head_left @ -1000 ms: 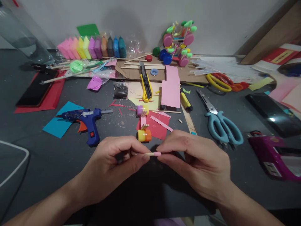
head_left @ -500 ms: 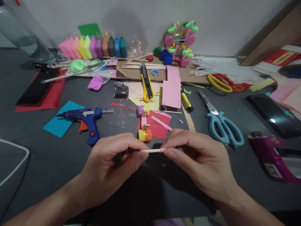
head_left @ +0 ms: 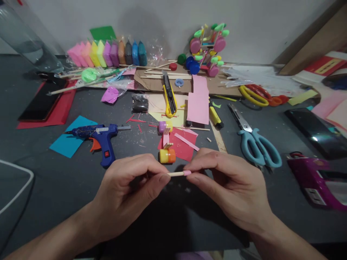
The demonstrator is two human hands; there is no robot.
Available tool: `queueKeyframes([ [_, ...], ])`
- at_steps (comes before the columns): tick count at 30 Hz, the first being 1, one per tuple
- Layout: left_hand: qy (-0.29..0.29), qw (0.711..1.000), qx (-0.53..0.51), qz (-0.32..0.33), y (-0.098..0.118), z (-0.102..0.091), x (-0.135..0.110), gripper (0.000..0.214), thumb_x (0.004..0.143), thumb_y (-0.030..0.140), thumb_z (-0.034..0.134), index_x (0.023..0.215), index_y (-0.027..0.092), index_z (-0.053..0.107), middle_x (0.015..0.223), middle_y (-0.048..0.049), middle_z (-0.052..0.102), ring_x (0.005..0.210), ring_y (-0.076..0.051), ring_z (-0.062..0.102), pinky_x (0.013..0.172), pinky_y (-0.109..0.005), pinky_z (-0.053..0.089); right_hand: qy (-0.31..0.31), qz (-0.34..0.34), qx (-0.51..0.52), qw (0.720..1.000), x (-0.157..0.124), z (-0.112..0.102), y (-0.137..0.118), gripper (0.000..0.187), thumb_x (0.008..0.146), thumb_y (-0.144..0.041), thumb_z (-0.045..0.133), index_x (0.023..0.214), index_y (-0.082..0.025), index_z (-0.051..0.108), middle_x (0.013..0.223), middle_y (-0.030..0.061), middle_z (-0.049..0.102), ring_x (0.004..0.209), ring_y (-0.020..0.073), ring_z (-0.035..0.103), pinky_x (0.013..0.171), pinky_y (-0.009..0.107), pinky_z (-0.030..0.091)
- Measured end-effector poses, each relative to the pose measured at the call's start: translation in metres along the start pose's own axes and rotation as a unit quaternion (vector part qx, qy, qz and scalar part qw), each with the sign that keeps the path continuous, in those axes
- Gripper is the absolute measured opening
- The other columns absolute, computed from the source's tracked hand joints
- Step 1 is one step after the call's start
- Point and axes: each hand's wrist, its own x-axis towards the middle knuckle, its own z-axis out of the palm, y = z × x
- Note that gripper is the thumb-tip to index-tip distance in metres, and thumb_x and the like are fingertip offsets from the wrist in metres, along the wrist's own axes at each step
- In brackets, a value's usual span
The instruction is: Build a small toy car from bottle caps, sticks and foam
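Between my hands, low in the middle of the view, is a short wooden stick [head_left: 176,174] lying level, its right end wrapped in a pink paper strip [head_left: 187,173]. My left hand [head_left: 132,191] pinches the stick's left end between thumb and finger. The thumb and forefinger of my right hand [head_left: 227,187] close on the pink wrapped end. Just beyond them stands a yellow and orange cap piece [head_left: 167,156] with several short sticks beside it. A purple and yellow cap piece [head_left: 165,126] sits farther back by red paper [head_left: 184,146].
On the left lies a blue glue gun [head_left: 105,135] on blue paper [head_left: 73,139]. Blue-handled scissors [head_left: 255,144] and a purple hole punch or stapler-like device [head_left: 314,180] are at right. A yellow utility knife [head_left: 169,97] lies behind. Clay packets [head_left: 108,54] line the wall.
My right fingers have shifted slightly on the wrapped end, so more of the pink paper shows. My left fingertips have moved a little left. The rest of the table looks the same.
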Motion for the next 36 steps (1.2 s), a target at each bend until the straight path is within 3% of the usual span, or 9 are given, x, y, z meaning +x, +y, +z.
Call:
queueKeyframes([
  [16,-0.006,1.0,-0.003,-0.017,-0.001,0.001,-0.002,0.015,0.099,0.023,0.058,0.089,0.019,0.069,0.073,0.0005,0.064,0.06,-0.009,0.055,0.054,-0.022,0.038,0.009,-0.029,-0.031,0.999,-0.004,0.002,-0.002,0.007,0.091,-0.018,0.072,0.093,-0.025,0.071,0.077,-0.002,0.072,0.067,0.0113,0.066,0.063,0.025,0.05],
  [23,0.037,0.999,0.005,0.008,-0.002,0.003,-0.003,0.011,0.095,0.015,0.062,0.094,0.022,0.071,0.074,0.0029,0.066,0.061,-0.008,0.057,0.054,-0.019,0.041,0.004,-0.034,-0.055,0.998,-0.003,0.001,-0.002,0.003,0.092,-0.02,0.071,0.091,-0.024,0.071,0.075,-0.0011,0.072,0.063,0.0116,0.065,0.062,0.026,0.05],
  [26,0.027,1.0,-0.002,-0.001,-0.002,0.003,-0.001,0.011,0.095,0.017,0.061,0.092,0.022,0.071,0.073,0.0029,0.067,0.06,-0.009,0.057,0.055,-0.019,0.042,-0.002,-0.039,-0.048,0.998,-0.002,0.002,-0.001,0.005,0.093,-0.019,0.069,0.091,-0.022,0.072,0.073,-0.0005,0.071,0.062,0.0116,0.063,0.059,0.025,0.048],
  [32,-0.039,0.986,-0.09,-0.132,0.0,0.002,0.006,0.028,0.1,0.029,0.052,0.081,0.019,0.071,0.06,0.0025,0.057,0.053,-0.009,0.049,0.048,-0.019,0.036,0.005,-0.058,-0.046,0.997,0.002,0.003,0.004,0.008,0.095,-0.022,0.067,0.089,-0.019,0.072,0.074,0.0013,0.071,0.065,0.0113,0.064,0.063,0.023,0.049],
  [36,-0.139,0.942,-0.203,-0.23,-0.001,0.001,0.009,0.038,0.098,0.049,0.056,0.086,0.015,0.069,0.06,0.0027,0.054,0.052,-0.008,0.042,0.044,-0.018,0.025,0.0,-0.056,-0.07,0.996,0.005,0.004,0.008,0.011,0.095,-0.027,0.067,0.092,-0.02,0.073,0.078,0.0023,0.075,0.069,0.0128,0.068,0.067,0.024,0.053],
])
